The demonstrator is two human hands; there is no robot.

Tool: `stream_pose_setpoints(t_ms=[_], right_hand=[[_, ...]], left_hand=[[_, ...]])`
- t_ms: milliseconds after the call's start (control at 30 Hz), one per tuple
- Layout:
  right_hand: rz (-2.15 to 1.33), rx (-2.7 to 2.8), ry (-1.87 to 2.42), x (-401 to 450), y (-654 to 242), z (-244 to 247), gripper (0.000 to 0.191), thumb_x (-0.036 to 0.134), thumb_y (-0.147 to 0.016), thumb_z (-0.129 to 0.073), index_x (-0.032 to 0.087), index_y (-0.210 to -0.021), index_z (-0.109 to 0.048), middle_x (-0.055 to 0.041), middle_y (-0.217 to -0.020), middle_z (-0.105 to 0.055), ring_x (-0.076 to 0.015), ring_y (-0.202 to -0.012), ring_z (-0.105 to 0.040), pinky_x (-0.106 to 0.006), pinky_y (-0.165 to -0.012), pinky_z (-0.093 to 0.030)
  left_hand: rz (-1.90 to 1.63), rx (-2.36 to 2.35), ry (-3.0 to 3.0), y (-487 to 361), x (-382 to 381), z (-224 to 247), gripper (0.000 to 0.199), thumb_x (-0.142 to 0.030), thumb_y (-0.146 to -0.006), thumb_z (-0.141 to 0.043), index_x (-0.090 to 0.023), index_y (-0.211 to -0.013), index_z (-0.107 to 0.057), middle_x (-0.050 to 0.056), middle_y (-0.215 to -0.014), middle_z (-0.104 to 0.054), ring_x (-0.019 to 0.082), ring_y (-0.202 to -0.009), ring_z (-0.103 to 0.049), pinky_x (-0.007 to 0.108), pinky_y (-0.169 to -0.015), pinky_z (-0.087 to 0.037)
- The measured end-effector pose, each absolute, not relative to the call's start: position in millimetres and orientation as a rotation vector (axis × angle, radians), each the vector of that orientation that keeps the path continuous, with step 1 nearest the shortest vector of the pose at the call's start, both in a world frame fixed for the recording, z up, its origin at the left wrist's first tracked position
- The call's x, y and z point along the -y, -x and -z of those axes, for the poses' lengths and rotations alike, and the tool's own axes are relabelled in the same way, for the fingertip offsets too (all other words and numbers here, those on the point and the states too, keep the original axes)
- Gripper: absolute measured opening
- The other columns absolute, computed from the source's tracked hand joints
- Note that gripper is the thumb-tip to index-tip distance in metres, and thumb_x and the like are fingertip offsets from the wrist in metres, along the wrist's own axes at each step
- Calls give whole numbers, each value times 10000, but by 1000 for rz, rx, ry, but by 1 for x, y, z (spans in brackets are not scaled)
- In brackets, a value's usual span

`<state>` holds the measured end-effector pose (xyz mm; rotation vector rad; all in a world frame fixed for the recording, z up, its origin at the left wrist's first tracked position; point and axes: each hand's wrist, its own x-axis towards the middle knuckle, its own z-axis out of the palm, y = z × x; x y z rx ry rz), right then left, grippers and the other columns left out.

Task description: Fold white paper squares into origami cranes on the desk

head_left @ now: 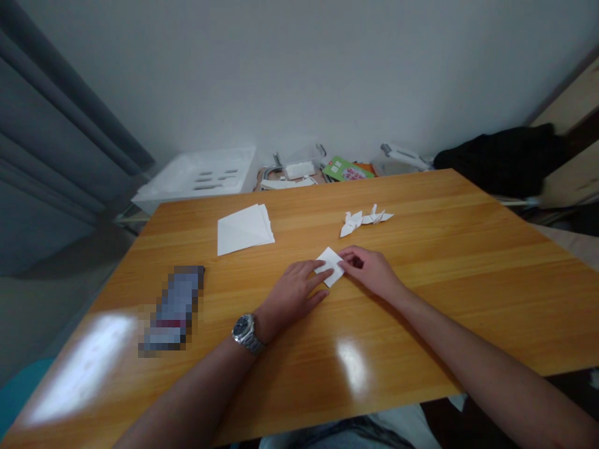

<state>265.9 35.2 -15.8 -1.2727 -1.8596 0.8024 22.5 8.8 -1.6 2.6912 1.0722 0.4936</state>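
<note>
A small white folded paper (330, 259) lies on the wooden table, turned like a diamond, between both hands. My left hand (297, 289), with a metal watch on its wrist, rests its spread fingertips on the paper's left part. At the right corner, my right hand (367, 268) pinches the paper's edge between thumb and fingers. Just beyond the hands stand two white folded paper birds (352, 223) side by side. Farther left is a stack of white paper sheets (244, 229).
A pixelated phone-like object (175, 308) lies at the table's (444, 249) left. Behind the far edge are a white foam tray (201, 174), a green booklet (346, 168), cables and a black cloth (500, 162). A grey curtain hangs at the left.
</note>
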Motion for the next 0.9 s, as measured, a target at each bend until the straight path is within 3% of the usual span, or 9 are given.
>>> stream_pose_setpoints(t_ms=[367, 533, 700, 900], right_hand=[[-572, 2056, 1225, -38, -271, 9, 140, 225, -918, -645, 200, -1009, -749, -57, -877, -723, -191, -761, -660, -318, -700, -538], [-432, 2192, 1039, -40, -274, 9, 228, 253, -965, -609, 231, -1155, -733, -106, -1098, -700, -239, -1015, -659, -421, -895, -555], [-291, 2429, 934, -40, -278, 11, 275, 271, -993, -579, 245, -1236, -704, -127, -1412, -603, -284, -1292, -564, -526, -1075, -471], [-279, 2513, 958, -36, -278, 8, 351, 307, -991, -585, 225, -1327, -644, -143, -1469, -563, -293, -1376, -511, -539, -1127, -435]], left_hand=[[-430, -1080, -2694, -21, -8, 1, 438, -364, -999, -551, -279, -1428, -535, 90, -1474, -516, 250, -1322, -506, 458, -1140, -397], [-450, -1083, -2706, -21, -8, 1, 434, -361, -992, -563, -276, -1417, -546, 96, -1453, -534, 253, -1297, -527, 461, -1125, -414], [-440, -1082, -2718, -21, -8, 0, 439, -373, -1000, -546, -276, -1428, -532, 89, -1460, -531, 248, -1307, -524, 449, -1132, -409], [-454, -1150, -2757, -20, -9, -5, 409, -392, -1001, -543, -255, -1384, -577, 108, -1468, -532, 267, -1340, -500, 474, -1140, -387]])
